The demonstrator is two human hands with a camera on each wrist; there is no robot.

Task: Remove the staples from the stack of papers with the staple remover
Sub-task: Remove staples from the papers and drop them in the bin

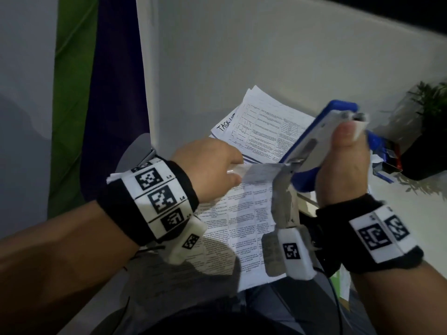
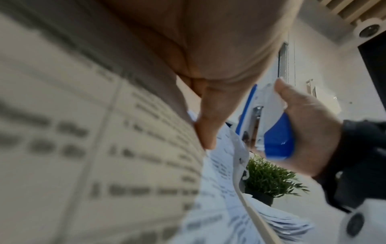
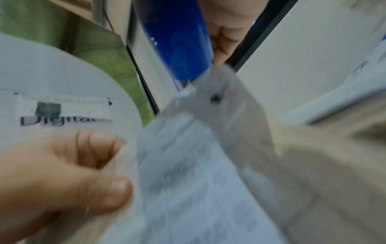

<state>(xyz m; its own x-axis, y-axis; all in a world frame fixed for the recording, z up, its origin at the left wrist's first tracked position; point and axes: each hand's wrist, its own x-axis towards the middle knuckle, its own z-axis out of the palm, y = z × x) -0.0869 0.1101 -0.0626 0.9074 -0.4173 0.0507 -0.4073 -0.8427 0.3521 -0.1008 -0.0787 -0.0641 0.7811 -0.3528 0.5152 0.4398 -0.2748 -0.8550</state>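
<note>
White table point(image 1: 242, 56) backdrop — right hand point(image 1: 343, 165) clamped round staple remover point(image 1: 321, 141), nose biting corner of papers point(image 1: 242, 213) just left; left hand point(image 1: 210, 170) pinching them. Better pulled straight, slowly — tears easily.

hands point(image 1: 210, 170) seemingly both curled, wrists banded
</note>
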